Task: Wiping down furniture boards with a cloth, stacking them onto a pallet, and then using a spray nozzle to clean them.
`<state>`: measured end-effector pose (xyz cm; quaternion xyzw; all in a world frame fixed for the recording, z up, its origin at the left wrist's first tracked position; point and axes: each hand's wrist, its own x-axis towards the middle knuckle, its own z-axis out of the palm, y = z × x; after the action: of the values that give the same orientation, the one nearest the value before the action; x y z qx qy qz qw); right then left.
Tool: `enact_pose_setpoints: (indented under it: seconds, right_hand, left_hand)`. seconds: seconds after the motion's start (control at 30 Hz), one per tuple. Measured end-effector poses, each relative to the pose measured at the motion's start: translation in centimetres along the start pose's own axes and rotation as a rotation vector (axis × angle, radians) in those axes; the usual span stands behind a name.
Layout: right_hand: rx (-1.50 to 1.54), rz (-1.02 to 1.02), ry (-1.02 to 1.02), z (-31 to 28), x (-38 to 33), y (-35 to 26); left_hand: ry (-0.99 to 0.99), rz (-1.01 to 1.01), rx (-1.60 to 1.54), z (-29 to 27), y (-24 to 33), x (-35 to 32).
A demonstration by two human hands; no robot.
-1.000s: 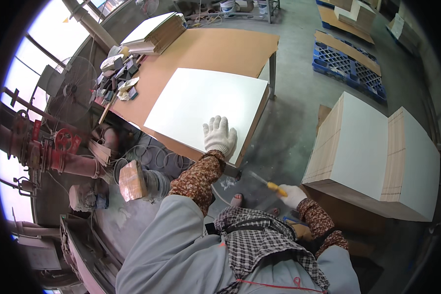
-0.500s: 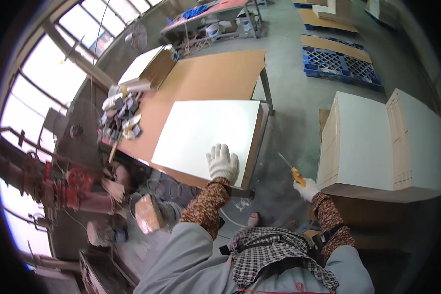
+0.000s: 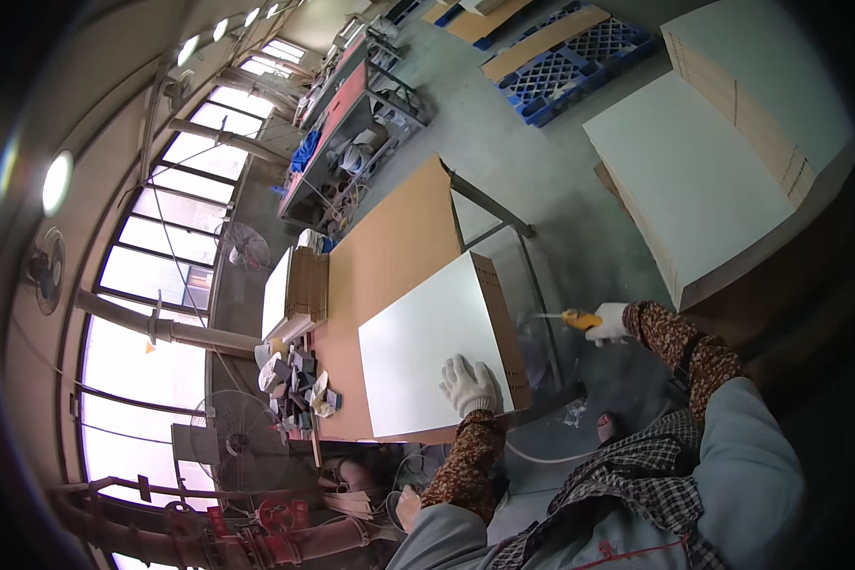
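Note:
My left hand [image 3: 468,385], in a white glove, lies with fingers spread on the top of a stack of white panels [image 3: 423,328]. The stack's brown side edge, marked with a row of small dark spots, faces right. My right hand [image 3: 611,325], also gloved, is closed around the yellow handle of a screwdriver [image 3: 579,319]. Its thin metal shaft points left toward that edge, blurred at the tip and apart from the stack. Under the stack is a table covered with brown board [image 3: 389,228].
Small blocks and rags [image 3: 299,380] crowd the table's left side, near another panel stack [image 3: 294,294]. At right stand tall stacks of white panels [image 3: 689,180]. Blue pallets [image 3: 579,62] lie farther back. Red pipework [image 3: 280,532] and a fan [image 3: 237,442] are at left.
The view has swung and tilted. My right hand has raised the screwdriver and brought it closer to the stack's right edge, its shaft now nearly level. My left hand stays flat on the top panel.

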<state>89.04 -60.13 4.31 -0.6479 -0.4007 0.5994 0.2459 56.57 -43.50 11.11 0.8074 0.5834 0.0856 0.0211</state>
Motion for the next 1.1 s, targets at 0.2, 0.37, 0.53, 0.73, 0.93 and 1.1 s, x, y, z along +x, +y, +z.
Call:
enact_pose_setpoints:
  seconds: [0.2, 0.37, 0.53, 0.73, 0.93, 1.1]
  right_hand:
    - [-0.123, 0.041, -0.055, 0.3, 0.2, 0.9]
    - [0.281, -0.03, 0.17, -2.7, -1.3, -5.0]
    - [0.035, -0.019, 0.086, -3.0, 0.4, -5.8]
    - [0.0, -0.029, 0.168, -3.3, 2.5, -6.5]
    - [-0.321, -0.122, 0.388, -2.8, 3.8, -7.0]
    - [-0.11, -0.114, 0.355, -2.4, 2.6, -7.6]
  left_hand:
    - [0.009, 0.024, 0.011, 0.1, -0.4, 0.3]
    - [0.006, 0.009, 0.016, 0.0, -0.5, 0.0]
    - [0.038, 0.033, 0.025, 0.5, -0.7, -0.1]
    - [0.028, 0.024, -0.019, -0.1, -0.1, -0.2]
    - [0.043, 0.009, 0.001, 0.1, -0.4, -0.2]
    - [0.019, -0.004, -0.006, -0.2, -0.2, -0.3]
